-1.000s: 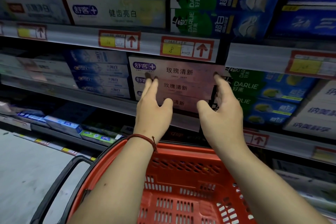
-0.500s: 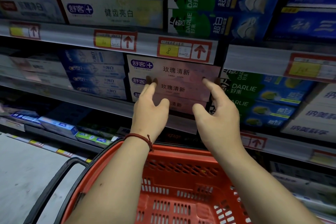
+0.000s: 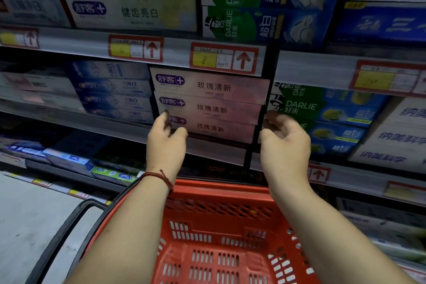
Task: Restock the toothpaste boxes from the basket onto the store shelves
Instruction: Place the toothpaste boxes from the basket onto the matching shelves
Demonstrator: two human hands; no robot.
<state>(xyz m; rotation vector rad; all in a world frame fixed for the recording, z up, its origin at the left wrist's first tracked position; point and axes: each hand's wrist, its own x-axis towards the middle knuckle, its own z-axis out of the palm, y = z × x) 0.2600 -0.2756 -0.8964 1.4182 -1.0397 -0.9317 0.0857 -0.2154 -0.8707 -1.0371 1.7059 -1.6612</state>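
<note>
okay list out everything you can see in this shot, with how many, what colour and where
pink toothpaste boxes: three, pink, stacked on the middle shelf, centre
green and blue Darlie boxes: at least three, right of the pink stack
Darlie boxes on the upper shelf: two showing, green and blue
white boxes: two, upper shelf left
blue Crest boxes: about four, left of the pink stack
price tags: several, red and yellow, on the shelf edges
basket: one, red, black handle, below the hands, no boxes visible inside
left hand: red cord bracelet, at the stack's left end
right hand: at the stack's right end
</note>
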